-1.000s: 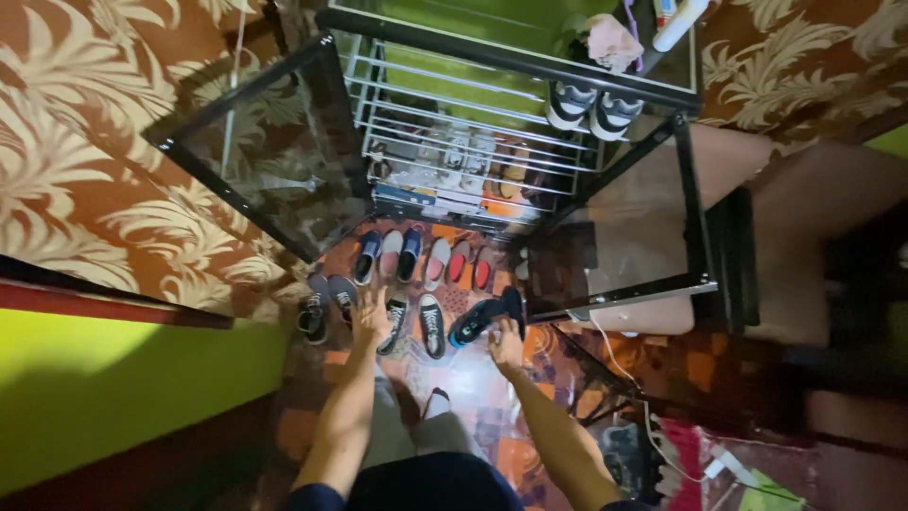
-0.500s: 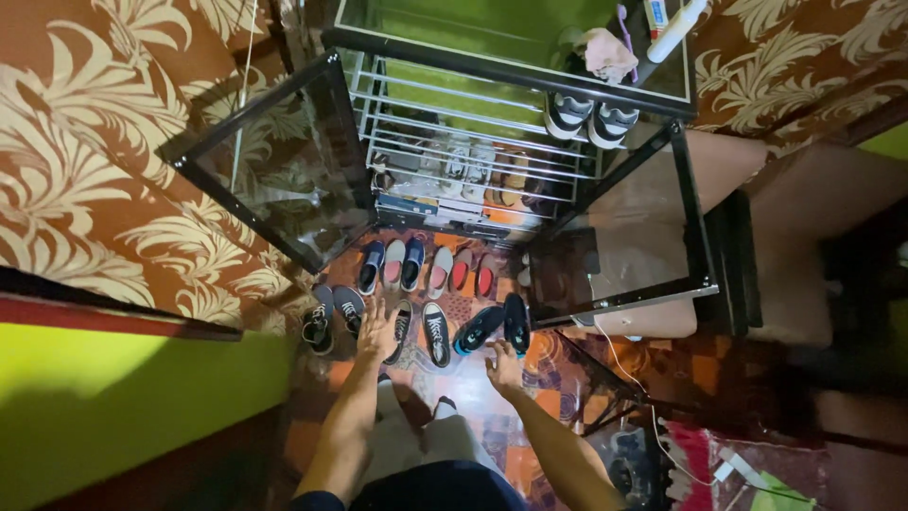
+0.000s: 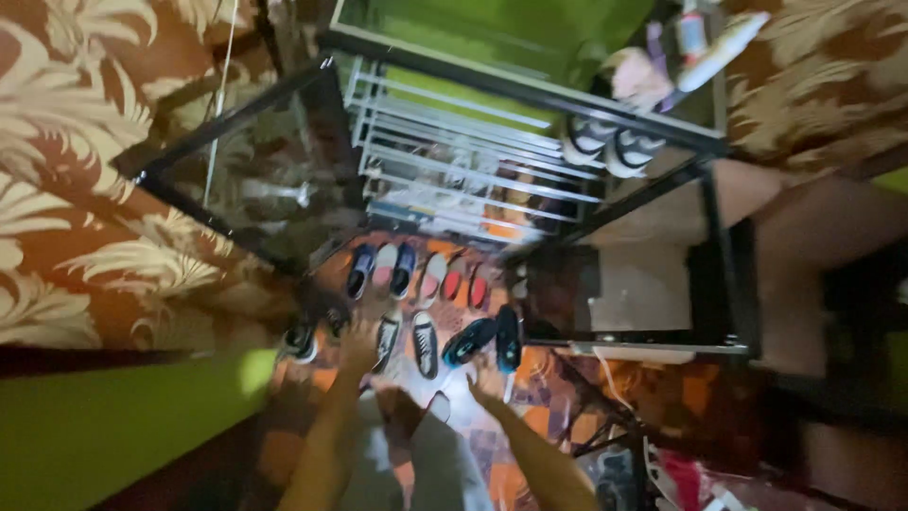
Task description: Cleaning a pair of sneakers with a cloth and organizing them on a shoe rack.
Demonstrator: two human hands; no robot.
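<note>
- The left hand (image 3: 357, 343) reaches down to the floor with its fingers spread loosely, resting on or just above a pair of black lace-up sneakers (image 3: 405, 341); blur hides whether it touches them, and it grips nothing that can be made out.
- The right hand (image 3: 484, 383) is low over the patterned floor (image 3: 539, 369), just short of a pair of black shoes with blue soles (image 3: 487, 339). It looks open and empty, though the blur leaves that uncertain.
- Left of the left hand sits another dark pair (image 3: 307, 336) near the wall.
- Beyond the hands a row lies side by side: blue slip-ons (image 3: 380, 268) with pink insides, then pink and red ones (image 3: 459, 280).
- Behind that row stands a black-framed shoe cabinet (image 3: 530, 90) with both glass doors swung open and white wire shelves (image 3: 454, 156) inside, some footwear on the lower one.
- On its upper level a pair of grey-and-white sneakers (image 3: 610, 147) stands with a pink cloth (image 3: 638, 78) behind it.
- Judging by the layout, the step in hand is lining up the pairs on the floor in front of the cabinet. The next move would call for closing a hand on one shoe, and for keeping each pair together.
</note>
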